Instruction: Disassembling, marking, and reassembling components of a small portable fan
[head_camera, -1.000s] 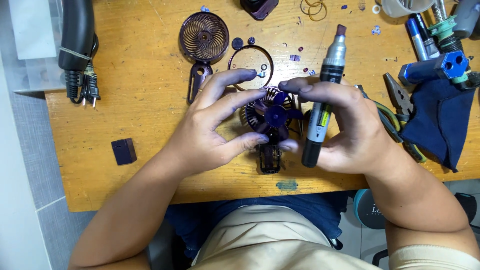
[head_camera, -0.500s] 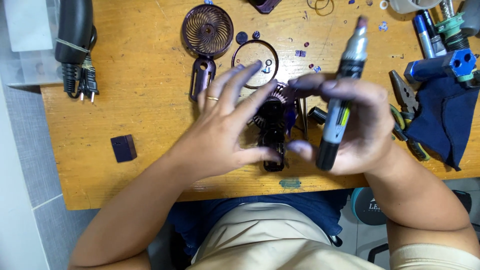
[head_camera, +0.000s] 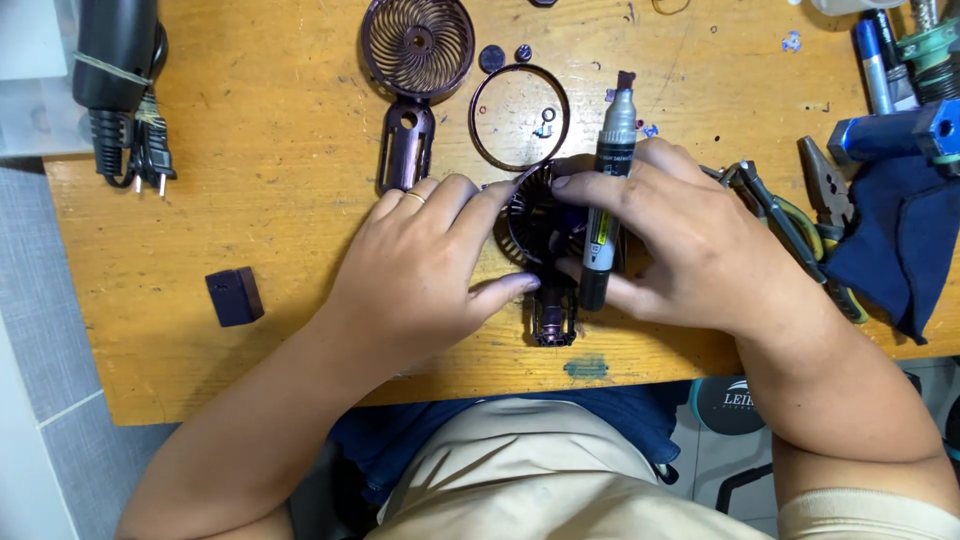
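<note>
A small dark purple hand fan (head_camera: 543, 240) lies partly taken apart on the wooden table (head_camera: 250, 210), handle toward me. My left hand (head_camera: 425, 265) cups its left side, fingers on the round head and thumb near the handle. My right hand (head_camera: 680, 245) grips a grey and black pen-shaped electric screwdriver (head_camera: 605, 190) upright and also touches the fan's right side. The fan's blades are mostly hidden by my fingers.
The fan's grille cover with handle shell (head_camera: 415, 70) and a loose ring (head_camera: 518, 117) with small parts inside lie behind. A black plugged tool (head_camera: 120, 80) is far left, a dark block (head_camera: 234, 296) near left, pliers (head_camera: 790, 215) and a blue cloth (head_camera: 905, 240) right.
Both hands and the fan have shifted slightly. The screwdriver has swung from a tilt to nearly upright, closer to the fan head.
</note>
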